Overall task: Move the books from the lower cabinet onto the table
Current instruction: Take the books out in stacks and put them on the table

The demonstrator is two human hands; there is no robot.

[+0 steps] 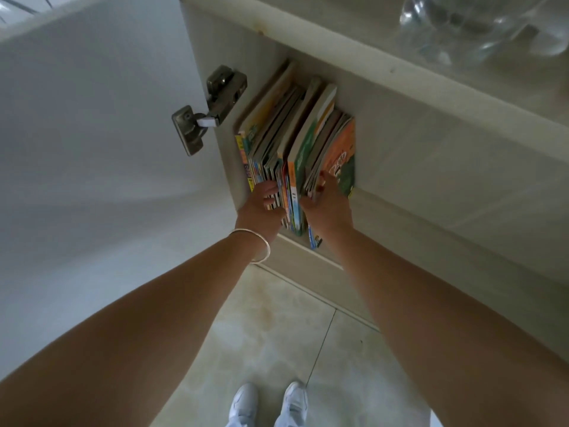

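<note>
A row of thin colourful books [295,140] stands upright in the left end of the lower cabinet [400,143]. An orange and green cover faces right at the row's end. My left hand [261,208], with a silver bangle on the wrist, has its fingers on the spines of the left books. My right hand [326,204] grips the front edges of the right books, thumb on the orange and green cover. A few middle books with orange and green spines stick out between my hands, toward me.
The white cabinet door [92,149] stands open on the left, its metal hinge [209,106] near the books. A clear glass vessel [474,23] sits on the shelf above. Beige tiled floor [277,334] and my white shoes are below.
</note>
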